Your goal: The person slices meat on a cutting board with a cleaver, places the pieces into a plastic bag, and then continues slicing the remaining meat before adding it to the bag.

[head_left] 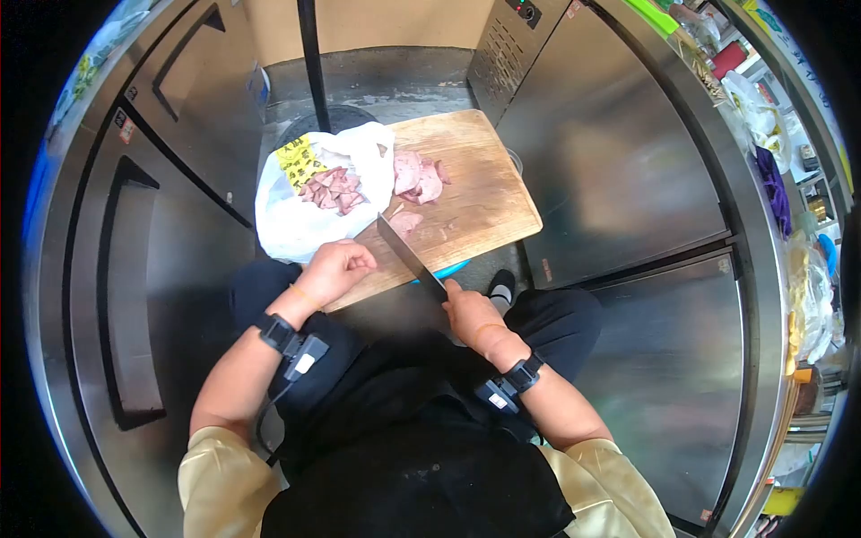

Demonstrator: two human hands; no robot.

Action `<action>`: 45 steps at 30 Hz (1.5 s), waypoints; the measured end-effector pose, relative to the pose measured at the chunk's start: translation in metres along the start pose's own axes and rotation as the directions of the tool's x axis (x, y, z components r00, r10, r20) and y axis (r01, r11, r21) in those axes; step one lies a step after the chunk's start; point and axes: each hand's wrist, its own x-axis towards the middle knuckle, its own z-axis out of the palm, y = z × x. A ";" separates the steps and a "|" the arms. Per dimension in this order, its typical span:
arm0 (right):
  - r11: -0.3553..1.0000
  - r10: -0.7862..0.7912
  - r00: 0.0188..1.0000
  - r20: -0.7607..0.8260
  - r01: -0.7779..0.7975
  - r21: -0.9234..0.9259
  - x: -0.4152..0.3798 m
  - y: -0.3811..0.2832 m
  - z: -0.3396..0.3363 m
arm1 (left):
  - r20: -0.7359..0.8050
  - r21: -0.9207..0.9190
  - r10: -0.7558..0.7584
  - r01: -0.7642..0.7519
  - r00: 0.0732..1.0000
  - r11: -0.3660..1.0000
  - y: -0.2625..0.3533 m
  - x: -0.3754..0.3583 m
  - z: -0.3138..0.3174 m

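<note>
My right hand [475, 316] is closed round the handle of a kitchen knife [409, 255]. Its long blade slants up and left over the wooden cutting board [489, 166], the tip beside a thin slice of pink meat [406, 221]. My left hand [335, 271] is at the board's near left edge, just below a white plastic bag [291, 224]; its fingers are curled in, and whatever they may hold is hidden. Cut meat pieces [332, 191] lie in the open bag. A pile of larger meat slices [419, 177] rests on the board to the right of the bag.
Steel cabinets stand close on both sides, one left [179, 269] and one right [619, 152]. Behind the bag a black pole [311, 63] rises from a dark round base. Something blue [453, 269] shows under the board. Bags and goods crowd the right counter.
</note>
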 end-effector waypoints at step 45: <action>0.672 0.241 0.966 -0.097 -0.094 0.735 -0.023 0.035 -0.011 | -0.504 0.415 0.217 0.014 0.836 0.910 -0.013 0.069 0.079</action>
